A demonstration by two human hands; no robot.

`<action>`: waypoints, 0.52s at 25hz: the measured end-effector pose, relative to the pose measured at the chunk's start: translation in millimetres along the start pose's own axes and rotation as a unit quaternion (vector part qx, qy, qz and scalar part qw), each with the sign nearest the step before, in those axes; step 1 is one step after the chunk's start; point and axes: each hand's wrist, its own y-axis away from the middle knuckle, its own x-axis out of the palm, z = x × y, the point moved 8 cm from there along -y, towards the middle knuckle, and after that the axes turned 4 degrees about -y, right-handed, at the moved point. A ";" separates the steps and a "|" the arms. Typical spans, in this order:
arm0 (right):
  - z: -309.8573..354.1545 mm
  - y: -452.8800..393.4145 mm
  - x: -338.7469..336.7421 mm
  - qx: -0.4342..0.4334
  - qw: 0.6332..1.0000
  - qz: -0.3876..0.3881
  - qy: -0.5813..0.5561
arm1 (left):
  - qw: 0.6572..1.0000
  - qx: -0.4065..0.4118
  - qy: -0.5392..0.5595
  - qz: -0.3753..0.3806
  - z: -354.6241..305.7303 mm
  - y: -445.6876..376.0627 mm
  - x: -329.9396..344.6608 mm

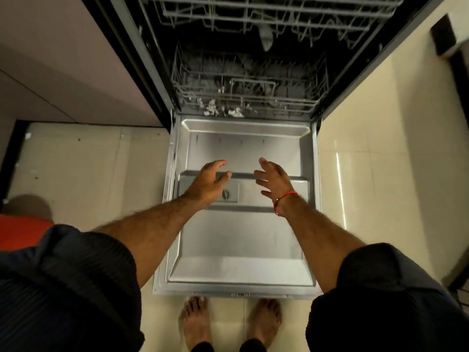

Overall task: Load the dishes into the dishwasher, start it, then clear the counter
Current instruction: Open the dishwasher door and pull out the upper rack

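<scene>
The dishwasher point(243, 72) stands wide open, its stainless-steel door point(241, 240) folded down flat toward the person, whose bare feet point(195, 323) stand on the pale tiled floor point(83, 168) just short of the door's front edge. Both arms reach out over the door's inner panel. The left hand point(212, 180) hangs above the detergent dispenser point(229, 191), a grey panel with a round cap; its fingers are loosely bent and hold nothing, though whether they touch the panel cannot be told. The right hand point(275, 177) is held just beside it, a small gap between the two, with fingers spread and relaxed, also holding nothing. A red thread bracelet point(285, 199) circles the right wrist, and dark rolled sleeves point(76, 275) cover both upper arms. Inside the dark tub, the lower rack point(250, 95) sits pushed in behind the door hinge, with a few small white pieces showing near its front edge; they are too blurred to identify. Above it, the wire upper rack point(266, 16) is drawn partway forward. No dishes can be made out clearly in either rack. A light cabinet front point(63, 59) flanks the machine on the left.
</scene>
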 end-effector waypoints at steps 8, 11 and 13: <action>157.3 -26.2 21.5 -0.118 0.983 0.061 -0.126 | 0.927 -0.003 0.367 -0.080 -121.3 -71.4 -81.8; 206.2 -26.9 33.7 -0.139 0.971 0.089 -0.175 | 0.878 -0.004 0.472 -0.075 -156.8 -93.2 -106.3; 237.1 -32.4 38.2 -0.133 0.971 0.089 -0.176 | 0.859 -0.015 0.509 -0.047 -175.3 -107.4 -118.6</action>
